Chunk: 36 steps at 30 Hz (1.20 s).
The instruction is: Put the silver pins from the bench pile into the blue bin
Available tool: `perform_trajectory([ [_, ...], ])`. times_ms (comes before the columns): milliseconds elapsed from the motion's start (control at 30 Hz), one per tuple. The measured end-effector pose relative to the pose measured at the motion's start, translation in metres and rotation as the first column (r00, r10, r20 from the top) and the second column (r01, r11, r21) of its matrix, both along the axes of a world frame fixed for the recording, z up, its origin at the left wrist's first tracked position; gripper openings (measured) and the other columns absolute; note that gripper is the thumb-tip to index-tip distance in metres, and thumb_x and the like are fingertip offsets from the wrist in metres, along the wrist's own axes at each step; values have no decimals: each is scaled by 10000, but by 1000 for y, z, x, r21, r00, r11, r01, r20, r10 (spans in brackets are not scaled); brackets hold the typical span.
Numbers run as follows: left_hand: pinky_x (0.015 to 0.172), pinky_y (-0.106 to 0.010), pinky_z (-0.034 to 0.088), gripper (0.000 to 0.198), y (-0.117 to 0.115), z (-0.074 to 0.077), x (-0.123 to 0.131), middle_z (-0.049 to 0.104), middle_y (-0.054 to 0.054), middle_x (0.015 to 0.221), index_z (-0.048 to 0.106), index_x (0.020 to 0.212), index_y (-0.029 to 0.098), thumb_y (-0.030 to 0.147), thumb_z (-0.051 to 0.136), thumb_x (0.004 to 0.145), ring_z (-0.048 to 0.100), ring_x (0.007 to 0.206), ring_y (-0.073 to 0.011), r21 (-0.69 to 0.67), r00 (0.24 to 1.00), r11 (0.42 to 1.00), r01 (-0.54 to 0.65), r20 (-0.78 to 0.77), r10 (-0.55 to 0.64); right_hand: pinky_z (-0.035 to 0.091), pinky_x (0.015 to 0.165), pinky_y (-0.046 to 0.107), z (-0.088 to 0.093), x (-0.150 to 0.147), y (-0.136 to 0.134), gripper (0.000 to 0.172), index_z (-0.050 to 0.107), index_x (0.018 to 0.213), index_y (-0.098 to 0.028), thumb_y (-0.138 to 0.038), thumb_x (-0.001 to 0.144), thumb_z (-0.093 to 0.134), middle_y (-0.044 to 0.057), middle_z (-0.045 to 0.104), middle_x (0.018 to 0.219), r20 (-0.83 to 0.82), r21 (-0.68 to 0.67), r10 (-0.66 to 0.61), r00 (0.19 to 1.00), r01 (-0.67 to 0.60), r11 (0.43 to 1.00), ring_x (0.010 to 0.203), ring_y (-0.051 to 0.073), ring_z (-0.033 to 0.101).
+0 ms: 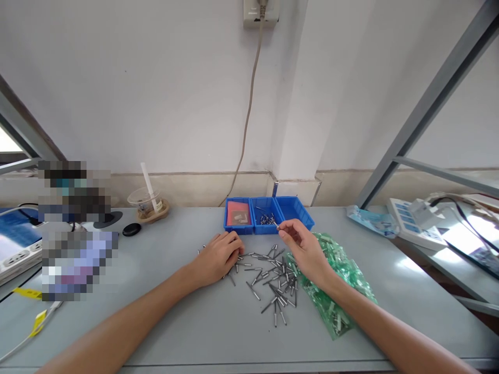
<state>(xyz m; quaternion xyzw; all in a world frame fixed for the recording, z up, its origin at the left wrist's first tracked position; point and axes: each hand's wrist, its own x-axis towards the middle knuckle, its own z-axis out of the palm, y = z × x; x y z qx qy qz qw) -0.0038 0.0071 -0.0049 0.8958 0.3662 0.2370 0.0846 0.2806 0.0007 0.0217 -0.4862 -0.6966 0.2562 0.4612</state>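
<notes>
Small metal pins (278, 280), each with a thin dark shaft and a thicker silver part, lie scattered on the grey table. My right hand (304, 249) pinches one or more such pins between thumb and fingertips, at the front edge of the middle blue bin (256, 228). More pins rest inside that bin. My left hand (220, 258) is low on the table at the left side of the loose pins, fingers curled and closed; whatever they hold is hidden. A green plastic bag (343, 270) filled with small parts lies beneath and beside my right hand.
The left blue bin (237, 228) contains a reddish card; another blue bin (294, 208) stands at right. A plastic cup (145, 200) with a straw, a black round lid (131, 229), a blue packet (373, 222) and power strips (415, 223) surround the work area.
</notes>
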Motion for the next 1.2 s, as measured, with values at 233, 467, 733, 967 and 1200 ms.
perform_trajectory([
  [233,861,-374,444,199,-1,-1,0,616,-40,1098,594,1050,223,139,417,1082,544,944,-206,3,1000,1000,-1,-7,1,503,809,347,6,-1,-2,177,652,1068,-261,-410,1048,557,42,693,1041,11,17,-4,1000,4,1000,894,216,625],
  [467,871,-377,435,189,0,-3,-1,614,-35,1109,582,1065,228,140,416,1085,543,957,-208,-6,1000,1000,7,-14,-7,497,799,354,2,-2,-1,185,665,1062,-271,-411,1056,544,47,684,1055,33,27,10,999,-11,1000,904,224,620],
  [733,868,-372,444,195,0,-3,-2,620,-37,1105,596,1056,228,140,423,1079,554,950,-205,-3,1000,1000,9,-4,-9,495,798,350,11,0,-4,187,670,1047,-264,-387,1064,530,48,696,1040,24,50,-10,1000,9,999,912,226,634],
  [967,873,-373,449,207,-1,-1,-1,621,-39,1104,599,1055,227,141,413,1082,555,959,-208,-15,1000,1000,13,-5,-13,505,802,356,8,-1,-3,199,673,1055,-265,-402,1060,529,49,703,1035,32,57,-8,999,6,998,906,227,642],
  [1200,873,-368,446,198,0,0,-2,621,-33,1103,594,1062,236,143,421,1082,561,957,-207,-22,1000,1000,9,-4,-9,497,801,359,5,-1,-1,210,672,1061,-262,-414,1065,527,51,697,1039,34,50,6,999,-8,999,907,229,634],
])
